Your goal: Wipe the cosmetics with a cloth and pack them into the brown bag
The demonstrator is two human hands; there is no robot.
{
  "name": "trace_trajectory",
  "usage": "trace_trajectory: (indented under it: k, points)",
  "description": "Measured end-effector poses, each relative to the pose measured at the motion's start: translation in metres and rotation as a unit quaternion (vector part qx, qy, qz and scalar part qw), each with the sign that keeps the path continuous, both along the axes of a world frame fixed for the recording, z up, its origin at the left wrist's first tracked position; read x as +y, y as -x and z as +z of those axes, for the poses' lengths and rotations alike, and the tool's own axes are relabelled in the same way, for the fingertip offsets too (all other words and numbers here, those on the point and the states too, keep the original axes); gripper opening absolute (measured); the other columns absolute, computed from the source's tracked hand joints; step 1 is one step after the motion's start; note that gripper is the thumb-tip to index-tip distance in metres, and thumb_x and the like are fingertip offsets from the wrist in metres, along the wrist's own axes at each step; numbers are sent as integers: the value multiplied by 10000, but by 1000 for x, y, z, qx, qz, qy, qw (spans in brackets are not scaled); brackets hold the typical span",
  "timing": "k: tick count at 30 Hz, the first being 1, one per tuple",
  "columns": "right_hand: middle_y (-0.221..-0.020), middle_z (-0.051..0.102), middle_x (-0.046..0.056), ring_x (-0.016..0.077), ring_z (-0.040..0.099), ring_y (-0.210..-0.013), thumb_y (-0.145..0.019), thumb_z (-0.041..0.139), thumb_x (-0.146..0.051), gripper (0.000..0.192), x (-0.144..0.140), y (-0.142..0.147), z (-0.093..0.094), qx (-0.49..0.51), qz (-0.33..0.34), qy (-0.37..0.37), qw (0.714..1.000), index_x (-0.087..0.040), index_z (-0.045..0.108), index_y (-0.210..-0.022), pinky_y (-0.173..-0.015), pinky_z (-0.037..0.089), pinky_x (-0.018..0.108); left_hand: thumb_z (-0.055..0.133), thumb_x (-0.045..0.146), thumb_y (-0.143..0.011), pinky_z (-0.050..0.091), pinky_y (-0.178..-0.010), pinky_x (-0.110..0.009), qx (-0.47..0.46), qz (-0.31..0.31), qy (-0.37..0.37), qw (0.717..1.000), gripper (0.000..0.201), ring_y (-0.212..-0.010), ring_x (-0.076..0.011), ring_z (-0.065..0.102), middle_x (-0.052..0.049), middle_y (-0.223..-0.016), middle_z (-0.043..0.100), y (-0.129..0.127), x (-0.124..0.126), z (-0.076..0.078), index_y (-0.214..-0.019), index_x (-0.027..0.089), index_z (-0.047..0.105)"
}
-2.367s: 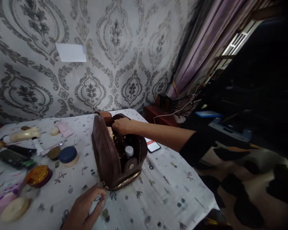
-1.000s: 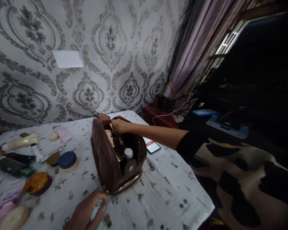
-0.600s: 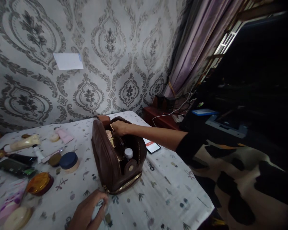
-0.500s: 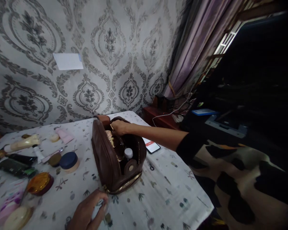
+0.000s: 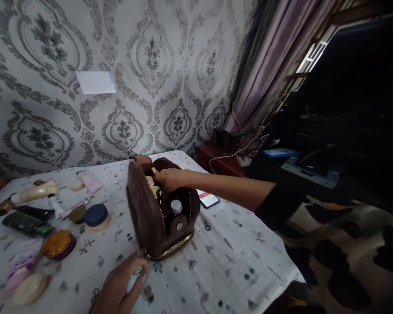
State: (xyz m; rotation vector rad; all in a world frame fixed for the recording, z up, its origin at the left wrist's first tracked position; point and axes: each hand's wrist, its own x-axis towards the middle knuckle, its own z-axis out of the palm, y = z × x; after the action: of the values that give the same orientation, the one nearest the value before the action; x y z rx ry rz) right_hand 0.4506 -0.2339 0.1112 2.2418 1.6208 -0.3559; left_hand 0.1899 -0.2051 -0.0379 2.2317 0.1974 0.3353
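A brown leather cosmetic bag [image 5: 142,205] stands unzipped on the table, its gold zipper running along the front. My right hand [image 5: 170,178] reaches into its mouth, fingers closed on a small tan, stick-like item [image 5: 154,170]. Inside, gold-coloured items [image 5: 156,191] and a bottle with a grey-white cap [image 5: 176,206] show; deeper contents are hidden. Just in front of the bag's near left corner, my left hand [image 5: 121,283] is curled around a pale thing [image 5: 133,280], mostly covered by the fingers.
Several cosmetics lie at left, among them a blue-lidded jar [image 5: 96,216], an amber-lidded jar [image 5: 58,245], a dark green tube [image 5: 26,223], a cream tube [image 5: 36,192] and a pink tube [image 5: 90,182]. A phone [image 5: 209,199] rests right of the bag. The table edge [image 5: 294,270] is at right.
My right hand has drawn slightly right and toward me within the bag's mouth, and the tan item shows at its fingertips. My left hand stays by the bag's corner. The view shifted slightly.
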Motion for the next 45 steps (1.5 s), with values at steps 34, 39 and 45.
trace_trajectory:
  k: [34, 39, 45]
  points:
    - [-1085, 689, 187, 306, 642, -1054, -799, 594, -51, 331, -50, 20, 38, -49, 147, 30, 987, -47, 672, -1121, -825, 475, 341, 464, 263, -941, 515, -714, -211, -49, -7, -23, 999, 146, -761, -144, 664, -1, -813, 687, 1, -3, 2, -892, 224, 596]
    - [-1228, 625, 146, 237, 571, -1153, -796, 592, -7, 421, -63, 36, 50, 43, 231, 10, 972, -90, 632, -1207, -932, 425, 285, 478, 223, -926, 496, -690, -190, -73, -7, -31, 997, 125, -729, -120, 654, 22, -786, 671, 0, -3, 2, -868, 221, 589]
    - [-1033, 697, 128, 233, 655, -950, -816, 517, -4, 299, -64, 41, 36, 16, 195, 62, 979, -117, 710, -1014, -679, 409, 281, 448, 232, -942, 491, -695, -222, -47, -16, -30, 998, 138, -746, -139, 649, 9, -820, 671, 1, -2, -5, -901, 223, 579]
